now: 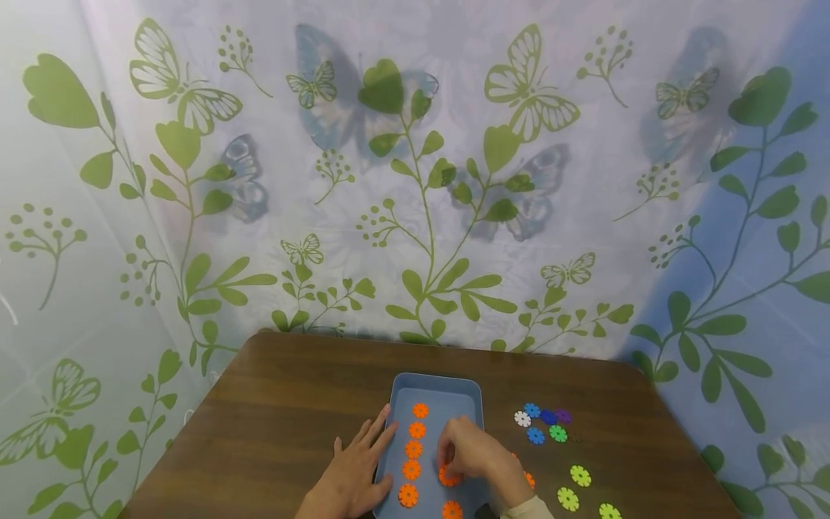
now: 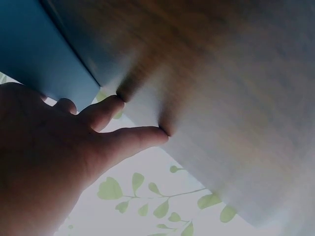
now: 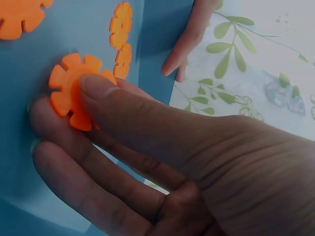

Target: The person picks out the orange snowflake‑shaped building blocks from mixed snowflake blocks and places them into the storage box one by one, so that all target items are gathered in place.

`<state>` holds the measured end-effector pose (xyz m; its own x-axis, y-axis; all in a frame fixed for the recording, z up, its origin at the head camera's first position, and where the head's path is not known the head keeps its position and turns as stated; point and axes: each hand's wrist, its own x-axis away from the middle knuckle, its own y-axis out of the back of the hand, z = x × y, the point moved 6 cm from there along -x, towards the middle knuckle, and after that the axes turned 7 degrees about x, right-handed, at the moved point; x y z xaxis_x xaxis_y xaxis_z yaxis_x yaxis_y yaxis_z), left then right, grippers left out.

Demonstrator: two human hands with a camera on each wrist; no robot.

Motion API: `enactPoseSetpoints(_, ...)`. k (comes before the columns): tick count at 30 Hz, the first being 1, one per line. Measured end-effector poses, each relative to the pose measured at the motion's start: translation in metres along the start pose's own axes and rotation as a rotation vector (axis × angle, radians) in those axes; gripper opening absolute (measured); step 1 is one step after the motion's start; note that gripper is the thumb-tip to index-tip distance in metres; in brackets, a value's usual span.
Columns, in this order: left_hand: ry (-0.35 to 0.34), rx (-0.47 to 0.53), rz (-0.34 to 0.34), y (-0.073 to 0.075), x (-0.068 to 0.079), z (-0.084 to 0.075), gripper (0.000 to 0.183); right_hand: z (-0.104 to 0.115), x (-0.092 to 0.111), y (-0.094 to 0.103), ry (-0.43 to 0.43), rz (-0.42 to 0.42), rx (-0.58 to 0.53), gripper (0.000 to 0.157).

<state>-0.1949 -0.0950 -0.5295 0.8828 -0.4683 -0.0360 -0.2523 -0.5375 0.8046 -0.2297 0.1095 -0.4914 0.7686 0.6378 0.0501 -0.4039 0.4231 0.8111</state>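
Observation:
My right hand (image 1: 472,453) is over the right half of a blue-grey tray (image 1: 436,382). In the right wrist view its thumb and fingers pinch an orange notched disc (image 3: 66,88), shaped like a flower. Along the tray's left side runs a column of several orange discs (image 1: 413,450). Another orange disc (image 1: 452,510) lies in the tray's lower right, nearer to me. My left hand (image 1: 353,465) rests at the tray's left edge with its fingers spread and nothing held. In the left wrist view, two of the left hand's (image 2: 64,142) fingertips touch the wooden table.
The tray stands on a dark brown table (image 1: 292,389). To its right lie blue discs (image 1: 535,435), a white disc (image 1: 522,419), a green disc (image 1: 558,433), a purple disc (image 1: 564,416) and yellow-green discs (image 1: 568,499). A patterned curtain (image 1: 447,216) hangs behind the table.

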Motion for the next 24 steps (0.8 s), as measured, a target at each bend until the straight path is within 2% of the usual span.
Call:
enactPoseSetpoints(4, -0.001, -0.012, -0.007, 0.0012, -0.0013, 0.0001, 0.076, 0.0008, -0.0014, 0.0024, 0.002, -0.014, 0.059, 0.028)
enactPoseSetpoints(11, 0.04, 0.02, 0.007, 0.0036, -0.0019, -0.0046, 0.078, -0.0017, -0.0021, 0.0033, -0.017, -0.036, 0.156, 0.029)
enactPoseSetpoints(16, 0.027, 0.028, -0.011, 0.0032, 0.001, -0.0052, 0.077, -0.0047, -0.0013, 0.0005, -0.043, -0.039, 0.154, 0.029)
enactPoseSetpoints(24, 0.009, 0.036, -0.013, 0.0047, 0.0025, -0.0053, 0.077, -0.0065, -0.0019, -0.0034, -0.056, -0.029, 0.088, 0.029)
